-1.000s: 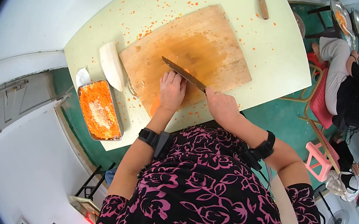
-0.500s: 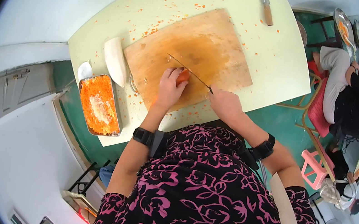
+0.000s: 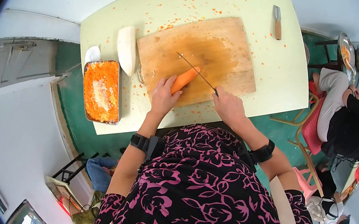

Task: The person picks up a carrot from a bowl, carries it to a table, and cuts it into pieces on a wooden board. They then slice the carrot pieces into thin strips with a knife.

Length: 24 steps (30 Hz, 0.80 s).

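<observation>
From my remote view, the left hand (image 3: 163, 97) grasps the carrot (image 3: 186, 80) near the cutting board (image 3: 245, 68)'s near edge, seemingly steadying it, while the right hand (image 3: 230, 106)'s fingers clench the knife (image 3: 197, 73), blade at the carrot's far end.

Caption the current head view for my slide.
Left hand steadies a carrot on a wooden board while the right hand holds a knife at its tip.

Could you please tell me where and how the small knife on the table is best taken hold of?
I would take the small knife by its wooden handle, from above and the near side: it seems to lie flat, handle nearer, blade pointing away.
</observation>
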Available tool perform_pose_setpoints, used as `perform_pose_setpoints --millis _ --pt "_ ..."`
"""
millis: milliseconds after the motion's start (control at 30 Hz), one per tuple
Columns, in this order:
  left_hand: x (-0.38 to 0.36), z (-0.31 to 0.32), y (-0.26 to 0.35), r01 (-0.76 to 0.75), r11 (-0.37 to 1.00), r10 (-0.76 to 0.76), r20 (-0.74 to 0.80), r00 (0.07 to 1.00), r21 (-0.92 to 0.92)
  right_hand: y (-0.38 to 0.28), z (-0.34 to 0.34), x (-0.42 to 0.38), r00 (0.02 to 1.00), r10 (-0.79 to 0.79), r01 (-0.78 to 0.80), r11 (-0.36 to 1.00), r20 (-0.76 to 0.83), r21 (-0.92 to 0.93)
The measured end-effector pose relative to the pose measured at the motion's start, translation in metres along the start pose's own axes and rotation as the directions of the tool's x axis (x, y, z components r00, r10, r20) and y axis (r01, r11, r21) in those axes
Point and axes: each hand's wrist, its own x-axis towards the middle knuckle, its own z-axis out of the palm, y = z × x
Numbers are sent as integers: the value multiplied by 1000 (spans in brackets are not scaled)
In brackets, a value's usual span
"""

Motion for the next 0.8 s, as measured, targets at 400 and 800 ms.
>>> perform_pose_setpoints --millis 400,800 --pt "-3 3 4 -22 998 26 -56 998 60 6 -1 -14 1000 24 -24 999 -1 -23" --pt "-6 8 0 -44 999 46 -96 994 23 0 9 -22 992 -123 123 991 3 -56"
